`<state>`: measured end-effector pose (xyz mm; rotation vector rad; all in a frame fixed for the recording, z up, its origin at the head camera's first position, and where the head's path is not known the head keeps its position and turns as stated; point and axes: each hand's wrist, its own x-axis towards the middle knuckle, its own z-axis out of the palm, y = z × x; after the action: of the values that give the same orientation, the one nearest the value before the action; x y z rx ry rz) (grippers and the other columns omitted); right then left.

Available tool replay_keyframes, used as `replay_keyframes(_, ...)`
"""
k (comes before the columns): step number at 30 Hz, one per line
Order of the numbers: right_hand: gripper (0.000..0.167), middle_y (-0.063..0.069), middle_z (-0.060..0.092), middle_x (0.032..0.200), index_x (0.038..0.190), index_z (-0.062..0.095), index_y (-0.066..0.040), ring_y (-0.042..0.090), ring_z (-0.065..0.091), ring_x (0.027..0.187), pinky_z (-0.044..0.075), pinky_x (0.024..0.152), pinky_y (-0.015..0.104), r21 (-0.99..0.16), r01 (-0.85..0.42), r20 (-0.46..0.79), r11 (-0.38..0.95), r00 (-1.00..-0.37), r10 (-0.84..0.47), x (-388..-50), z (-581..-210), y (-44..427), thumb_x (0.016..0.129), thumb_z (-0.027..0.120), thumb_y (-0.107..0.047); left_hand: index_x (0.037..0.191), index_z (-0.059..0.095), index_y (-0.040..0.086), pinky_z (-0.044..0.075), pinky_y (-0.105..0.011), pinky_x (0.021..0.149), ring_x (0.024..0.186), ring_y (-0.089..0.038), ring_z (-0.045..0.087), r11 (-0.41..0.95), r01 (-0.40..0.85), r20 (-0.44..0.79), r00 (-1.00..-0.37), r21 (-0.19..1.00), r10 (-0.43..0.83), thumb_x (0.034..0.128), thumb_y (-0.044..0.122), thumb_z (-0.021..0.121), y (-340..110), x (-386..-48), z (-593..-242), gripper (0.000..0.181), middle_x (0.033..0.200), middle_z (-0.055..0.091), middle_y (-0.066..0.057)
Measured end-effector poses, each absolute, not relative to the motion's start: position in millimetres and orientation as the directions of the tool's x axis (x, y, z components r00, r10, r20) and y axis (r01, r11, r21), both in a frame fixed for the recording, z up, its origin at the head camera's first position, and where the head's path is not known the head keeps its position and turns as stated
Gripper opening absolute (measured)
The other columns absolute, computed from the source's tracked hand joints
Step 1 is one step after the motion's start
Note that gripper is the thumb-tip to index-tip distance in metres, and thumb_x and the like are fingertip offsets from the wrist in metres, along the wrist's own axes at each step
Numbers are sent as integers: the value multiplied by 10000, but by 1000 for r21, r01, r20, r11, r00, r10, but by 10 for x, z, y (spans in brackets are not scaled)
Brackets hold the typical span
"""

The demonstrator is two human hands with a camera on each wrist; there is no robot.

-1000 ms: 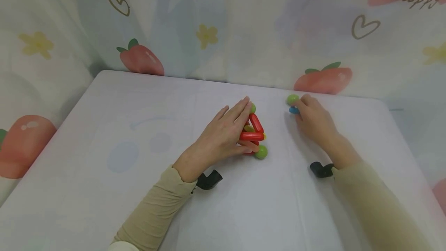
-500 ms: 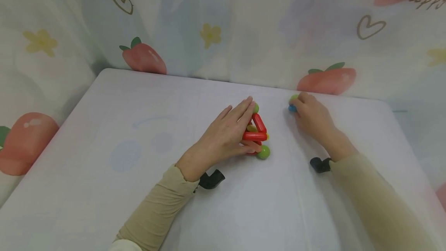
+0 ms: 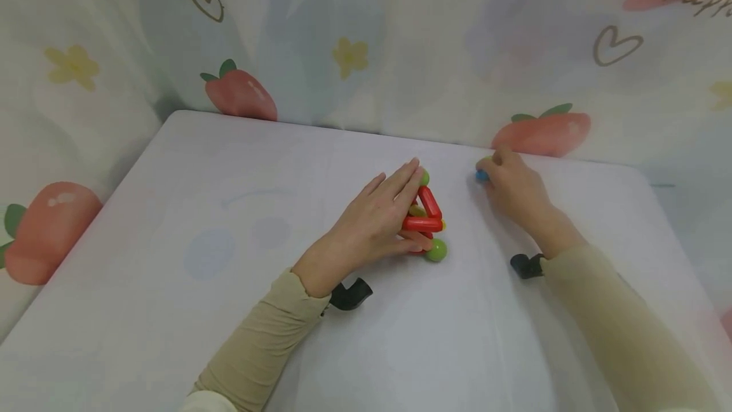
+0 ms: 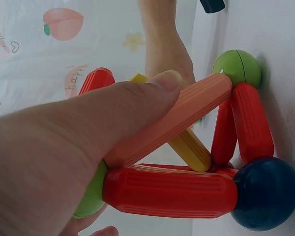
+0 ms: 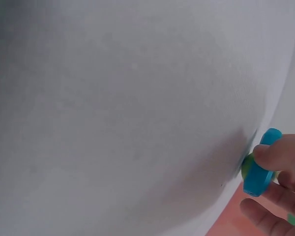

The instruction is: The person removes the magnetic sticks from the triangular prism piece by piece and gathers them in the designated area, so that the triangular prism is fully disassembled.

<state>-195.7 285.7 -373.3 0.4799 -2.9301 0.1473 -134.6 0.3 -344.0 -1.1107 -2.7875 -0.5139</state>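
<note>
The left hand [image 3: 366, 224] grips a built frame of red rods [image 3: 422, 224], its thumb lying along an orange rod [image 4: 187, 113] in the left wrist view. Green balls [image 3: 436, 250], a dark blue ball [image 4: 267, 193] and a yellow rod [image 4: 191, 150] belong to that frame. Toward the back edge, the right hand [image 3: 517, 189] pinches a blue rod [image 5: 258, 178] between thumb and fingers. A green ball [image 5: 247, 166] shows behind the blue rod, mostly covered; whether they are joined cannot be told.
A white cloth covers the table [image 3: 171, 208]. Behind its back edge hangs a curtain [image 3: 412, 49] printed with fruit, flowers and hearts. Black curved pieces stick out at both wrists, the left one [image 3: 351, 295] low over the table.
The right hand has closed in over the green ball, which now shows less. The left hand keeps its grip on the frame; the head view has shifted slightly.
</note>
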Motion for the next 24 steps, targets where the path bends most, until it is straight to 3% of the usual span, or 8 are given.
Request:
replay_keyframes(14, 318, 218, 456, 1041, 1171, 651, 26, 375, 484, 932, 527, 768, 479, -44, -292, 124, 955, -951, -285, -2003, -3765, 2838, 859, 712, 19, 1569, 221, 33, 261, -425, 1231, 1517, -197, 257, 676, 680, 212, -732, 282, 648, 817, 528, 764, 3, -1347, -3444, 1052, 1649, 230, -99)
replay_keyframes(24, 267, 219, 476, 1020, 1121, 627, 15, 363, 500, 818, 501, 666, 473, -120, -332, 266, 936, -919, -292, -1859, -3673, 2804, 861, 672, 55, 1571, 220, 37, 258, -421, 1232, 1522, -196, 246, 683, 673, 199, -738, 284, 645, 814, 535, 763, 1, -1347, -3436, 1056, 1652, 222, -95)
